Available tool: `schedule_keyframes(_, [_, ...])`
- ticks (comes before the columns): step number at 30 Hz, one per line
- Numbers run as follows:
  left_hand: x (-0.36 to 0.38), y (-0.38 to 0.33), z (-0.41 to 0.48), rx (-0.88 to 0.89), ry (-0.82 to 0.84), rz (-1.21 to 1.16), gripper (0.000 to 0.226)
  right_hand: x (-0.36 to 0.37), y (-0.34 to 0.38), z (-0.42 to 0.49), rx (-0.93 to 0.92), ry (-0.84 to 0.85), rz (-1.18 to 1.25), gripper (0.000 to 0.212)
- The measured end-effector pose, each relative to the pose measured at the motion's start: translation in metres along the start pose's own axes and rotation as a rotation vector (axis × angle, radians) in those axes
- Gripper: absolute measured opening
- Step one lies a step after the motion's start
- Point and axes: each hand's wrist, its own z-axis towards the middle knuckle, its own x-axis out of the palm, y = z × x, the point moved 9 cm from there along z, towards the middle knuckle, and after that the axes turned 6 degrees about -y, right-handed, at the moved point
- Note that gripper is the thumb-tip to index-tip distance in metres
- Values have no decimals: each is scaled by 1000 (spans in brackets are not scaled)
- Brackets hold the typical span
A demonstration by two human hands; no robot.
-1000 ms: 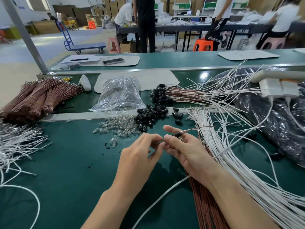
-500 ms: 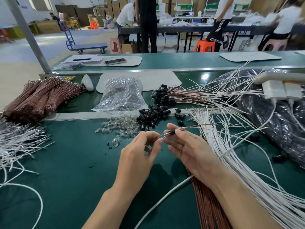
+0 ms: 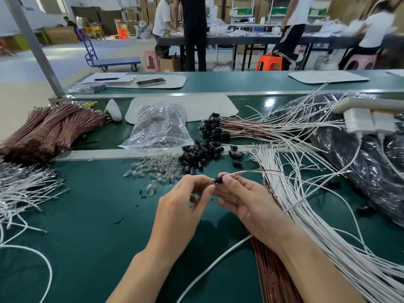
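Step in hand, as I judge it: seating a bulb point(image 3: 209, 183) into a socket point(image 3: 218, 179). Both are held in the air just in front of the socket pile point(image 3: 196, 154).

The left hand point(image 3: 183, 206) pinches the bulb between thumb and fingertips. The right hand point(image 3: 247, 202) pinches the socket between thumb and forefinger, its other fingers loose. Two leads point(image 3: 251, 171) trail from the socket, off to the right of the socket pile.

The bulb is mostly hidden by the fingertips, so I can't tell how deep it sits.

The next move likely calls for a straight axial push with the bulb lined up on the socket mouth, and light force because it's glass. The finished piece then probably goes behind the socket pile with the finished set point(image 3: 218, 127).

Materials:
- Socket: black, small, cylindrical, matte plastic.
- Bulb: clear glass, tiny, shiny.
- Leads: thin and flexible, one brown, one white.
- Bulb pile point(image 3: 157, 169): left of the socket pile, glinting, loose.
- Bag point(image 3: 159, 127): behind and left of the socket pile, crinkled clear film.
- White wires point(image 3: 295, 193): right of the socket pile, long and fanned out.
- Brown bundles point(image 3: 50, 130): far left of the socket pile, banded.
- Counter point(image 3: 87, 215): smooth green mat.
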Motion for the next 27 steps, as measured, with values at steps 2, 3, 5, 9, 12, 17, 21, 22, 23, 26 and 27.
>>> schedule_keyframes(2, [0,-1,0,16,7,7,15,-1,-1,0,3,-9,-4,33])
schedule_keyframes(3, [0,-1,0,17,6,4,14,-1,-2,1,5,-10,-3,30])
schedule_keyframes(5, [0,0,0,12,-5,-3,10,-2,-3,1,7,-9,1,22])
schedule_keyframes(9, [-2,2,0,10,-20,-9,11,-2,-4,2,20,14,-2,18])
schedule_keyframes(12, [-2,0,0,28,-9,-12,12,-2,-5,3,30,17,2,23])
schedule_keyframes(17, [-2,-2,0,44,6,-11,12,-3,-6,4,27,27,16,22])
schedule_keyframes(21, [-1,3,-1,12,3,-32,13,-2,-5,2,34,64,20,18])
schedule_keyframes(22, [-1,4,0,4,2,-38,13,-1,-6,2,39,68,18,18])
schedule_keyframes(23, [-1,5,0,-3,0,-42,13,-1,-6,2,43,70,16,19])
schedule_keyframes(26, [-2,10,0,-30,-11,-62,14,0,-7,2,40,66,-4,19])
schedule_keyframes(27, [-2,12,0,-39,-10,-69,17,0,-7,2,35,64,-14,19])
